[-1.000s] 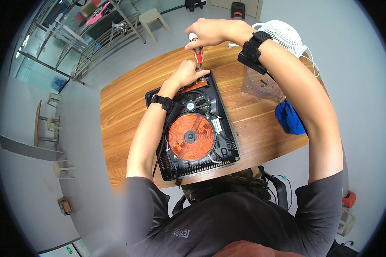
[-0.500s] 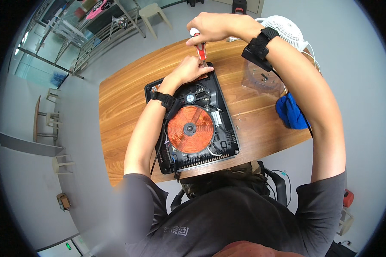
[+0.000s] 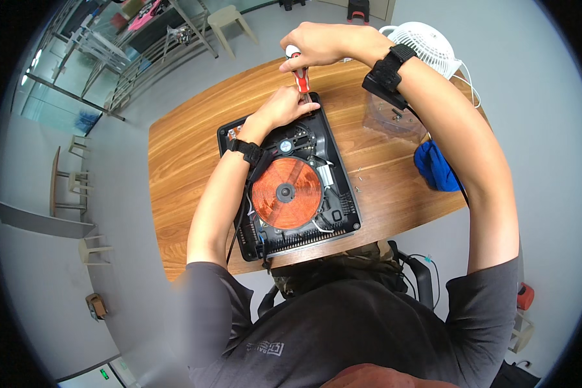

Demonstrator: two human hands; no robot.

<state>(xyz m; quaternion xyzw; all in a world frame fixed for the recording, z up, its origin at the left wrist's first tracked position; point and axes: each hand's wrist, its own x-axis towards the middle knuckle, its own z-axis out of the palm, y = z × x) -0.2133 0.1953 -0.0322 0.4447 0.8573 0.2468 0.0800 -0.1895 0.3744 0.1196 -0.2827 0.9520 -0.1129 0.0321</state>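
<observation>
An opened induction cooker [image 3: 335, 213] lies on the table, its round copper coil [image 3: 287, 210] and a small fan [image 3: 287, 146] exposed. My right hand [image 3: 317, 45] is closed around the red and white handle of a screwdriver [image 3: 302, 79], which stands nearly upright over the cooker's far end. Low on its metal shaft, my left hand [image 3: 281, 107] closes with thumb and fingers around it, resting at the cooker's far edge. The screwdriver's tip and whatever it touches are hidden by the left hand.
Several small screws [image 3: 359, 179] lie right of the cooker. Beyond them stand a clear plastic box [image 3: 394, 119] with small parts, a blue cloth [image 3: 435, 167] and a white fan [image 3: 427, 48] with its cable. The wooden table's [image 3: 181, 161] near edge runs close to my lap.
Both hands keep their hold on the screwdriver at the same spot. The whole view has shifted very slightly; nothing else visibly differs.
</observation>
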